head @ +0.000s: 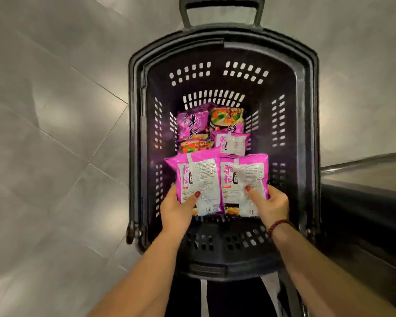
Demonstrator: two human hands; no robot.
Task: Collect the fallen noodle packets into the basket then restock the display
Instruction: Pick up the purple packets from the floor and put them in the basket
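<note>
Seemingly at the collecting step: grips one pink noodle packet in the left hand, a second packet in the right hand, side by side at frame centre inside the black basket, above other packets on its bottom. Next, probably: lower and release both.

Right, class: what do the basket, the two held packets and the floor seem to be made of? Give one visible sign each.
Basket: dark moulded plastic, slightly shiny; rows of slots, rounded rim.
Packets: thin glossy plastic film, probably; it crinkles and glares.
Floor: large grey tiles, polished, ceramic or stone; joint lines, soft reflections.
</note>
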